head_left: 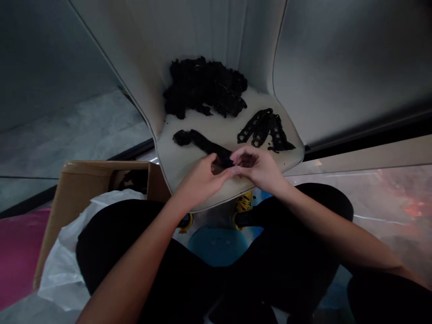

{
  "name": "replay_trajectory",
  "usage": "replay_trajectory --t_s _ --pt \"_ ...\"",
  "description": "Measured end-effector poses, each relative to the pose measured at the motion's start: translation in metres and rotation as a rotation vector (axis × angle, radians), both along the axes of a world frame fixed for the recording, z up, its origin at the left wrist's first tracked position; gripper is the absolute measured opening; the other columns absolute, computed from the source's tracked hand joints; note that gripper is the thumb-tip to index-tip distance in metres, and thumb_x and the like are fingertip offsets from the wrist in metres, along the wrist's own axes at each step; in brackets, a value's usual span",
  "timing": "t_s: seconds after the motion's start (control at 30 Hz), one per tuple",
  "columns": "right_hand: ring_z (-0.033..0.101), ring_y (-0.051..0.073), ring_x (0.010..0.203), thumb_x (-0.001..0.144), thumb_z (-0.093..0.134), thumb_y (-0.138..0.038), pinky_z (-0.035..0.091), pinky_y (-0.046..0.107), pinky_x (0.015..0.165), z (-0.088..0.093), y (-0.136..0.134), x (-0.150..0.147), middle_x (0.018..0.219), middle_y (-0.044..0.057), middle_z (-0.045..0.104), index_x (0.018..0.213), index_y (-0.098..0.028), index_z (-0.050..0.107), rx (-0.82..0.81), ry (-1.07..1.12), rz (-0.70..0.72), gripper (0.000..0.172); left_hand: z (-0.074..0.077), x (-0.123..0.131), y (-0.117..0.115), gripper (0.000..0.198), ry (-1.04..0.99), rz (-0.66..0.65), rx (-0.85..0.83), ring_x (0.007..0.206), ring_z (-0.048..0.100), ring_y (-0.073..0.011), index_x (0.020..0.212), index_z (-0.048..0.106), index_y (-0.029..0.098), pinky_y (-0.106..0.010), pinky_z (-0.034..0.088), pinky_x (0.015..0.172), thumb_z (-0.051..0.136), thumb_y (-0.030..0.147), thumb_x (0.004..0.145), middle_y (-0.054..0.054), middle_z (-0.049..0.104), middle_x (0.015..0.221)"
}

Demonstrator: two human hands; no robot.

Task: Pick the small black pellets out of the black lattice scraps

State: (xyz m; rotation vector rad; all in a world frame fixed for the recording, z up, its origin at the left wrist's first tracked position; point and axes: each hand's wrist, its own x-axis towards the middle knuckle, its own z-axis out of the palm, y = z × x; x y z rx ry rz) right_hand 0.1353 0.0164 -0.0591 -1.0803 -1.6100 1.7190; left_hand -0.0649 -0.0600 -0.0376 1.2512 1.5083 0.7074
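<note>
A long dark strip (209,146) lies on the pale chair seat (182,180), its curled end to the left. My left hand (202,177) pinches its near right end between thumb and fingers. Touching the same end from the right, my right hand (256,168) has its fingers bent around it, and the two hands meet there. Behind the strip sits a large heap of crumpled black pieces (205,87). Several flat black pieces with holes (265,128) lie together at the right of the seat.
An open cardboard box (72,193) with dark contents and a white plastic bag (67,256) stands at the left. Below the seat are yellow shoes (245,202) and a blue surface (218,245). The chair back (216,31) rises behind the heap.
</note>
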Motion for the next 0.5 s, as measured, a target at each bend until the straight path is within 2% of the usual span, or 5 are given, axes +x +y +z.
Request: replay_trajectory --t_s 0.07,0.2,0.3,0.4,0.5 --pt "0.070 0.017 0.075 0.062 0.114 -0.046 0.059 0.031 0.069 0.005 0.001 -0.006 0.080 0.001 0.078 0.088 -0.022 0.081 0.006 0.052 -0.068 0.048 -0.002 0.003 0.007 0.050 -0.175 0.135 0.071 0.071 0.064 -0.0209 0.084 0.059 0.025 -0.031 0.044 0.063 0.092 0.062 0.092 0.000 0.067 0.076" --pt "0.078 0.019 0.080 0.055 0.117 -0.039 0.066 0.034 0.076 0.015 0.005 -0.017 0.085 0.002 0.084 0.087 -0.023 0.084 -0.034 0.124 -0.086 0.049 -0.002 -0.001 0.016 0.055 -0.276 0.321 0.196 0.074 0.057 -0.0172 0.074 0.054 0.024 -0.031 0.043 0.066 0.096 0.056 0.090 0.002 0.059 0.074" --pt "0.074 0.017 0.070 0.053 0.119 -0.037 0.064 0.032 0.066 0.019 0.009 -0.024 0.081 0.000 0.084 0.087 -0.024 0.085 -0.018 0.134 -0.108 0.050 0.000 -0.007 0.022 0.054 -0.331 0.329 0.214 0.076 0.058 -0.0173 0.074 0.059 0.023 -0.031 0.044 0.069 0.099 0.057 0.086 0.001 0.064 0.076" --pt "0.066 0.014 0.056 0.059 0.117 -0.042 0.054 0.028 0.051 0.021 0.015 -0.030 0.072 0.000 0.081 0.078 -0.022 0.081 0.017 0.166 -0.157 0.045 0.005 -0.012 0.028 0.056 -0.411 0.305 0.199 0.076 0.061 -0.0171 0.074 0.063 0.022 -0.031 0.047 0.070 0.101 0.062 0.084 0.001 0.065 0.076" --pt "0.064 0.013 0.052 0.061 0.116 -0.045 0.048 0.026 0.046 0.023 0.023 -0.035 0.067 0.001 0.079 0.073 -0.021 0.080 0.051 0.183 -0.163 0.046 0.009 -0.017 0.034 0.057 -0.539 0.246 0.142 0.079 0.065 -0.0171 0.079 0.067 0.021 -0.030 0.051 0.073 0.105 0.064 0.078 0.000 0.070 0.079"
